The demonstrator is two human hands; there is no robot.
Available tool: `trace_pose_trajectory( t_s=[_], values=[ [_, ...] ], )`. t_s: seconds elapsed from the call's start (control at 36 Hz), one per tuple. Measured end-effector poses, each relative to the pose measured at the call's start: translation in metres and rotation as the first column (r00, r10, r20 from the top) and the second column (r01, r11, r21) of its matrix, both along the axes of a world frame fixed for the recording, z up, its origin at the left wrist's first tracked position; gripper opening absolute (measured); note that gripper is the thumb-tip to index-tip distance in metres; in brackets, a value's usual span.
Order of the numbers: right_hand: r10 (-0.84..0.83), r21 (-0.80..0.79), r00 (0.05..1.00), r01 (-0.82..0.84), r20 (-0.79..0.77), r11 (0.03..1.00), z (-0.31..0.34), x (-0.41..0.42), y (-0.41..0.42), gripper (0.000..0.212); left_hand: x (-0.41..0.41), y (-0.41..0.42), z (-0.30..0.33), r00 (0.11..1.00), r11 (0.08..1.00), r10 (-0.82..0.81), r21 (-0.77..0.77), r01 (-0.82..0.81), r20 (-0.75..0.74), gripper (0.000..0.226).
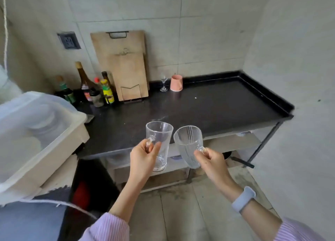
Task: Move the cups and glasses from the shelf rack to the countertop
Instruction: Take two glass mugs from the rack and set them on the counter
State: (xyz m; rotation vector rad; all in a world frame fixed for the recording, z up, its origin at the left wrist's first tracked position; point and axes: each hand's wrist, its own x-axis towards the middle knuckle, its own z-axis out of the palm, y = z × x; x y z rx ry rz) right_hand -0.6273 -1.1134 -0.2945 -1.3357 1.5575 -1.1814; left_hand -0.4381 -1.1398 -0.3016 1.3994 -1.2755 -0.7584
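Head view: left hand [143,154] pinches the handle of a plain glass mug [159,144]; right hand [211,159] pinches a ribbed glass mug [189,146]. Both hang upright above the black bench [208,106] edge, likely for setting down.

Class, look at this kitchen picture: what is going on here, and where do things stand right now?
A person holds two clear glass mugs by their handles above the front edge of the black countertop. The left hand grips the smooth straight-sided glass mug; the right hand grips the ribbed glass mug. Neither is set down yet. A pink plastic cup and a small stemmed glass already stand at the back by the wall.
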Motion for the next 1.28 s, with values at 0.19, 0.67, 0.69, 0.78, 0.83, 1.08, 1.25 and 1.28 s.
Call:
trace_pose_trajectory(
  t_s=[0.19, 0.67, 0.69, 0.78, 0.83, 1.08, 1.25, 1.28],
  values=[
    [-0.101, 0.028, 0.994, 0.1, 0.042, 0.995, -0.002, -0.035, -0.096, 0.039, -0.031, -0.126, 0.003, 0.996, 0.993, -0.091, 0.076, 0.09, 0.002, 0.039],
    [-0.192, 0.177, 0.978, 0.176, 0.082, 0.968, -0.064, -0.154, -0.407, 0.034, -0.166, -0.428, -0.045, 0.993, 0.976, -0.094, 0.202, 0.08, 0.064, 0.037],
    [-0.197, 0.187, 0.977, 0.18, 0.077, 0.966, -0.07, -0.162, -0.426, 0.037, -0.174, -0.446, -0.05, 0.994, 0.978, -0.085, 0.198, 0.071, 0.062, 0.039],
    [-0.198, 0.198, 0.978, 0.183, 0.063, 0.963, -0.083, -0.18, -0.483, 0.041, -0.199, -0.496, -0.062, 0.995, 0.98, -0.07, 0.19, 0.055, 0.073, 0.047],
    [-0.205, 0.206, 0.976, 0.187, 0.073, 0.961, -0.092, -0.19, -0.518, 0.044, -0.214, -0.527, -0.071, 0.995, 0.981, -0.059, 0.191, 0.044, 0.077, 0.047],
    [-0.179, 0.244, 0.971, 0.137, 0.158, 0.96, -0.134, -0.212, -0.637, 0.042, -0.251, -0.633, -0.117, 0.997, 0.98, 0.064, 0.185, -0.072, 0.05, 0.038],
    [-0.147, 0.244, 0.976, 0.105, 0.161, 0.964, -0.164, -0.214, -0.684, 0.041, -0.264, -0.68, -0.149, 0.984, 0.985, 0.135, 0.091, -0.146, 0.117, 0.047],
    [-0.152, 0.247, 0.974, 0.108, 0.167, 0.963, -0.168, -0.214, -0.689, 0.041, -0.265, -0.685, -0.153, 0.982, 0.985, 0.144, 0.082, -0.155, 0.118, 0.046]
  ],
)
